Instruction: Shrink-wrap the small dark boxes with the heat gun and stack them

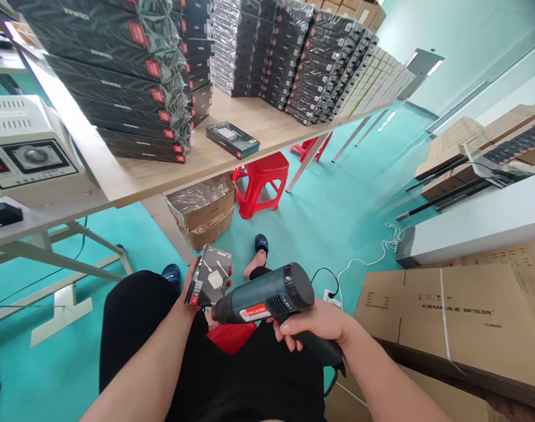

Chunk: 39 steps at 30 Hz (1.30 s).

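A small black box (211, 276) with a white charger and cable printed on its face is gripped in my left hand (191, 281), fingers along its sides, above my lap. My right hand (309, 328) is wrapped round the handle of a dark green heat gun (267, 296). The gun's nozzle points left, close to the lower right corner of the box; I cannot tell whether they touch. A cord runs down from the gun's handle.
Stacks of black boxes in clear film (131, 76) stand on the wooden table (232, 108), with one flat box (232, 139) near its edge. Below are a carton of plastic film (201, 205) and a red stool (267, 176). Large cartons (452, 316) and a power strip (332, 298) lie right.
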Available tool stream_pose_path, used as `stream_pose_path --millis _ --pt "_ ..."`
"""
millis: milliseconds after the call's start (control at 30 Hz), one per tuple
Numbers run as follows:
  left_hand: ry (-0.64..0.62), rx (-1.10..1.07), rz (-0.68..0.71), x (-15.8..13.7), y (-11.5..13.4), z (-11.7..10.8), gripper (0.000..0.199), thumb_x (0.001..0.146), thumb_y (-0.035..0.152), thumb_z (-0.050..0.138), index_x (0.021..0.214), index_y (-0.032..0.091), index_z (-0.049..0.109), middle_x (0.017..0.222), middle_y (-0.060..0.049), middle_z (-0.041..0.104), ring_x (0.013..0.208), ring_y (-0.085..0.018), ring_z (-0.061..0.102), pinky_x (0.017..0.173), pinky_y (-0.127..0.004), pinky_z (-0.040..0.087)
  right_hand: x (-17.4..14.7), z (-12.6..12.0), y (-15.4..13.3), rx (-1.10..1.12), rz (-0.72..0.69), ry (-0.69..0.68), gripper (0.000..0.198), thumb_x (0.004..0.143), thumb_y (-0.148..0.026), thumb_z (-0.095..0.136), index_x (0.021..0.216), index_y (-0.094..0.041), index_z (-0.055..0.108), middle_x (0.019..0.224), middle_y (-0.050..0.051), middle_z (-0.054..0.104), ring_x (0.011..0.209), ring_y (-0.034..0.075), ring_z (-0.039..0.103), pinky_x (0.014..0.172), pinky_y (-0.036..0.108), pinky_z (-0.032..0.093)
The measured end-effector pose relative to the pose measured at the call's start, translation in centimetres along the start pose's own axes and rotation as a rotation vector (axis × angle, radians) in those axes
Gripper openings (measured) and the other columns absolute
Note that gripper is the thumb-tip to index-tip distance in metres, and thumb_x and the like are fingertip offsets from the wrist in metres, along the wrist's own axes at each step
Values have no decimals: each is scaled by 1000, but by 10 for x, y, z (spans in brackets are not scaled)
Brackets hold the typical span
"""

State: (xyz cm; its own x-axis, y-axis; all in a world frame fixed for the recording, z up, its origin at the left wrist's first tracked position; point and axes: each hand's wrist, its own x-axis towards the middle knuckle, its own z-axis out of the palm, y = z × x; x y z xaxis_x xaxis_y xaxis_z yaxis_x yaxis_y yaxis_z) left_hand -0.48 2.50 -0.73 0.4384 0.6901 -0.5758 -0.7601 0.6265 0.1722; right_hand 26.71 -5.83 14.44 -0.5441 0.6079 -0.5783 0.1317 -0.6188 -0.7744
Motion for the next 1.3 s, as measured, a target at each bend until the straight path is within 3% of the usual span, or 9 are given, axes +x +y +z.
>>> stream_pose_path --millis 100,200,400,467,600,800,967,1100,1300 --pt "-100 44 -4 4 1 -9 52 85 52 50 114 11 63 96 -16 72 92 -33 69 82 -49 54 10 -13 3 73 -37 250 29 72 -28 67 96 -12 67 75 6 68 56 15 62 50 26 48" --pt "-19 59 -16 14 3 -17 42 86 45 51 102 10 66 84 -14 73 83 -29 71 76 -43 57 28 -11 -1 255 -162 454 26 74 -28 64 95 -13 66 74 4 67 56 15 61 49 25 49" --pt "43 90 22 19 3 -21 36 86 40 53 100 10 67 73 -10 73 71 -26 71 66 -36 58 53 23 -11 423 -270 308 24 75 -28 62 94 -13 66 76 6 67 57 14 62 48 24 49" --pt "50 92 39 17 3 -21 35 85 40 53 99 11 68 71 -9 72 69 -25 71 64 -34 57 56 27 -12 404 -265 334 24 74 -27 63 94 -13 66 76 6 67 57 15 62 48 25 49" --pt "86 67 13 15 5 -20 33 85 38 53 95 10 68 70 -10 72 67 -26 71 61 -35 57 58 18 -12 399 -244 513 21 74 -27 64 89 -12 66 73 5 66 55 14 60 46 25 49" --pt "54 87 0 20 2 -18 38 85 42 51 98 10 68 75 -12 73 72 -29 71 64 -38 57 51 21 -15 439 -240 378 23 76 -27 62 93 -12 66 77 6 68 57 15 62 47 24 49" --pt "18 112 -8 19 2 -21 39 84 41 54 101 9 67 83 -14 74 76 -29 71 67 -39 57 51 25 -18 439 -228 482 21 74 -27 63 89 -13 66 75 5 67 55 14 61 46 25 49" --pt "21 114 16 18 2 -23 40 83 42 55 101 9 67 87 -15 74 78 -30 71 69 -40 57 51 26 -21 429 -212 381 23 73 -28 63 91 -13 66 76 6 68 56 14 61 47 25 49" --pt "62 129 -42 14 2 -19 44 84 45 52 104 9 67 81 -14 74 76 -30 72 69 -42 57 55 12 -19 352 -218 542 23 72 -29 65 88 -14 65 73 5 68 54 13 60 47 25 50"
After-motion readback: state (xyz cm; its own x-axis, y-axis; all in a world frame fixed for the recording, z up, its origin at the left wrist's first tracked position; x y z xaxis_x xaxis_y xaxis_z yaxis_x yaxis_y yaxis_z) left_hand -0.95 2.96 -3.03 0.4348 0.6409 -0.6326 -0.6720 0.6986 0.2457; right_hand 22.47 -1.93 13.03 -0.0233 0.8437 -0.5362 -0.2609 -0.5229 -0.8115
